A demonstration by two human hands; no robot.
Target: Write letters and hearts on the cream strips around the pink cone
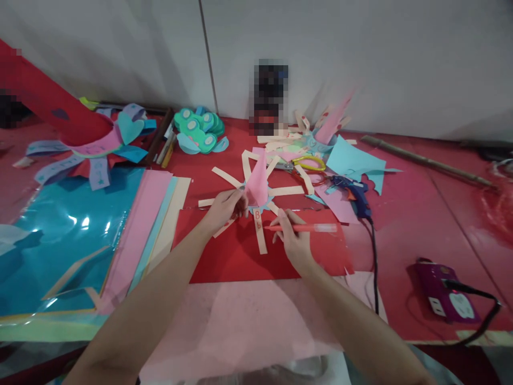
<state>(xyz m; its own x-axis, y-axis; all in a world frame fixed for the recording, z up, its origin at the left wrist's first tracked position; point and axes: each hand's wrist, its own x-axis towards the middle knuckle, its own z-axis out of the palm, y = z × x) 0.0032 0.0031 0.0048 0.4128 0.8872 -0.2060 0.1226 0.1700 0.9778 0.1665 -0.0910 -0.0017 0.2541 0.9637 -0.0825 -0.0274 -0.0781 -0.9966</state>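
Note:
A pink paper cone (257, 182) rises from a blue scalloped base with cream paper strips fanning out around it. The strip nearest me (260, 238) bears a red "B" and "b". My left hand (230, 208) has its fingers bent in against the left side of the cone's base; what they grip is too small to tell. My right hand (292, 235) holds a red marker (315, 228), its tip beside the lettered strip just right of the "b". Beneath lies a red paper sheet (228, 264).
Scissors (308, 163), a blue glue gun (355, 193) and light-blue paper (352, 163) lie right of the cone. A purple power box (447, 294) sits far right. Colored sheets (134, 230), a red cone craft (76, 117) and green cut-outs (200, 131) are at left.

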